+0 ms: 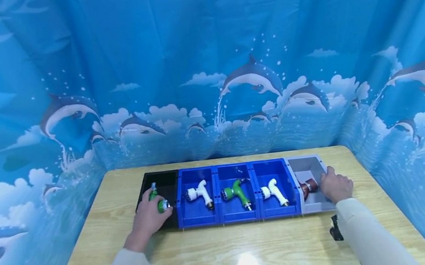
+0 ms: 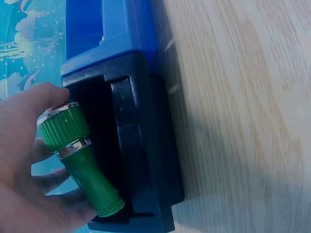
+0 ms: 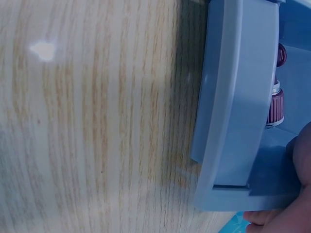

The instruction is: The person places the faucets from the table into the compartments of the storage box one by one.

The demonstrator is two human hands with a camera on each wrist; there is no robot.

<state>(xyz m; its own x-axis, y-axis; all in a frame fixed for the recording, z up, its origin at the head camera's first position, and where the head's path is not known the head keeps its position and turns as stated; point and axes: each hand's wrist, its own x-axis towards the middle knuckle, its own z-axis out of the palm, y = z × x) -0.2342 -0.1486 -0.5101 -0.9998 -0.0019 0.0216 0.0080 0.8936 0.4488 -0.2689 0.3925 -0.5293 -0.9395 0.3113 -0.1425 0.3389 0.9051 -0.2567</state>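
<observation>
In the head view, my left hand (image 1: pixel 148 216) holds a green tap (image 1: pixel 161 205) over the black bin (image 1: pixel 161 177) at the left end of the row. The left wrist view shows the thumb at the ribbed, chrome-ringed end of this green tap (image 2: pixel 82 160), the other fingers behind it. At the row's right end, my right hand (image 1: pixel 336 184) grips the side wall of the grey bin (image 1: pixel 305 162), thumb inside and fingers outside. A dark red tap (image 1: pixel 309 187) lies in that bin beside the hand; the right wrist view shows only part of it.
Three blue bins stand joined between the black and grey ones. They hold a white tap (image 1: pixel 199 193), a green tap with dark ends (image 1: pixel 237 193) and another white tap (image 1: pixel 274 192). A wooden table (image 1: pixel 200 264) carries the row; a dolphin-print curtain (image 1: pixel 204 82) hangs behind and beside it.
</observation>
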